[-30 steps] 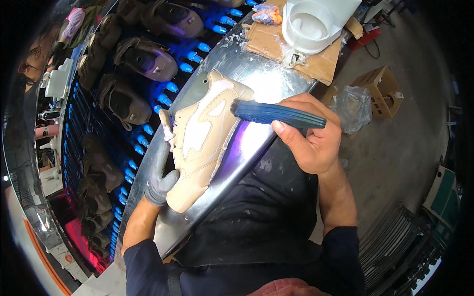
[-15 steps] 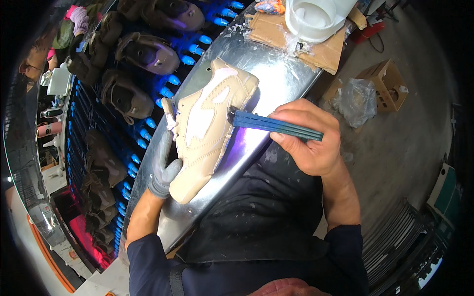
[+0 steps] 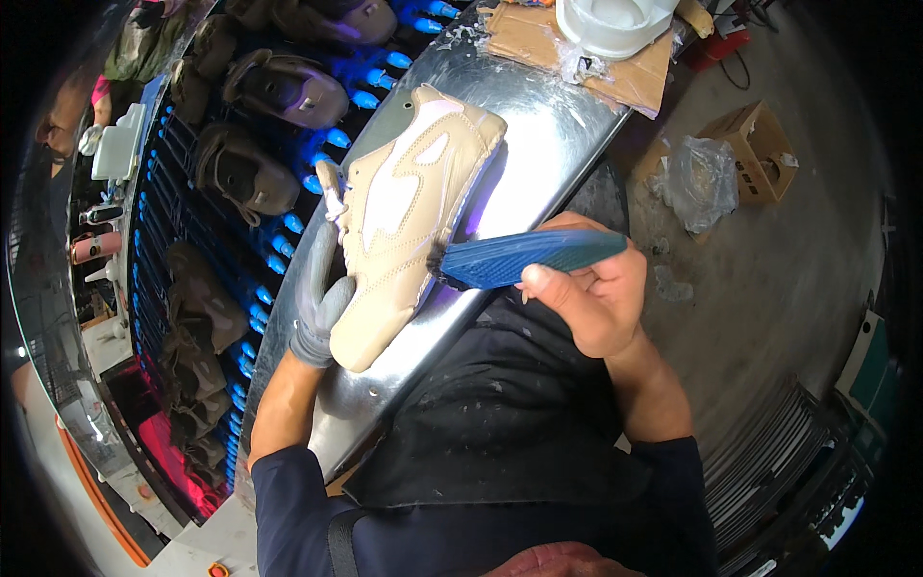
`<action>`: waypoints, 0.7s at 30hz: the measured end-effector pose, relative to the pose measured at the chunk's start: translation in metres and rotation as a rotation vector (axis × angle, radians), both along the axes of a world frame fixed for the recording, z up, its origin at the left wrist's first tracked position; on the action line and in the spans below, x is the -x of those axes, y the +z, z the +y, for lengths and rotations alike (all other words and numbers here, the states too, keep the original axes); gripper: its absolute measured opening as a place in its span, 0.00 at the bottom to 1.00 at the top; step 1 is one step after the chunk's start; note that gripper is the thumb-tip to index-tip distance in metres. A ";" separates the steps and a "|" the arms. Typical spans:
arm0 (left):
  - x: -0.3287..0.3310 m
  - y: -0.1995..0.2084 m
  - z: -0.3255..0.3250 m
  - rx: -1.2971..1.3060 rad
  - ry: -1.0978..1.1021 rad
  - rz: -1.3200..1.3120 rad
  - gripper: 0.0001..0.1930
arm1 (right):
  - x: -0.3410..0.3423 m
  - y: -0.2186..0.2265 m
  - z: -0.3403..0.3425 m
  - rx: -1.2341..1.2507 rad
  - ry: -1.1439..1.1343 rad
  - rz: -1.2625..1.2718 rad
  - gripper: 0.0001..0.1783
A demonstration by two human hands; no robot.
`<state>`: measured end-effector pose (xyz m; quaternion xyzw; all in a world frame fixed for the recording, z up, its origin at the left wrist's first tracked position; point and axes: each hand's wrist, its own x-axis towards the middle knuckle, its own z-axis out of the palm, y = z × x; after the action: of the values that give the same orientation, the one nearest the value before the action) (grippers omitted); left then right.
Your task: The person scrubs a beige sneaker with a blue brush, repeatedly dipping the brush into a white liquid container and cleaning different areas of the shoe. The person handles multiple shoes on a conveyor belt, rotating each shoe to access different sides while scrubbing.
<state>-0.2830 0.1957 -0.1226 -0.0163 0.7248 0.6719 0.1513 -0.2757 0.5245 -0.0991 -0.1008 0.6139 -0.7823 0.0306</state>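
shiny curved metal bench [image 3: 538, 163] fills the middle of the view, with a dark rack of shoes on blue-lit pegs [image 3: 240, 173] running along its far side

the right hand's [image 3: 591, 298] bare fingers are curled tight round the blue handle of a brush [image 3: 524, 258], thumb pressed along its underside so the dark bristle tip meets the side of the beige sneaker upper [image 3: 409, 216] at its lower edge. the left hand [image 3: 315, 298], in a grey glove, clamps the heel end with fingers wrapped over it, which steadies the shoe on its side against the brush

beyond them, at the bench's far end, a white bucket [image 3: 611, 24] sits on a cardboard sheet [image 3: 538, 43], near enough to dip into. off to the right on the concrete floor stands a cardboard box [image 3: 755, 149] with a crumpled plastic bag [image 3: 702, 178] just beside it
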 end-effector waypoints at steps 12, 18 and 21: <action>0.011 0.013 0.005 0.821 -0.335 0.633 0.30 | -0.023 0.013 -0.017 -0.215 -0.291 0.156 0.08; 0.006 -0.010 -0.001 0.226 -0.120 0.328 0.33 | -0.011 0.019 -0.020 -0.236 -0.228 0.346 0.07; 0.008 -0.008 -0.004 0.297 -0.183 0.394 0.34 | -0.006 0.027 -0.014 -0.307 -0.126 0.411 0.10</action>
<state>-0.2910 0.1915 -0.1309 0.1586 0.8293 0.5321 0.0631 -0.2693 0.5100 -0.0723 -0.2131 0.7239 -0.6434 -0.1287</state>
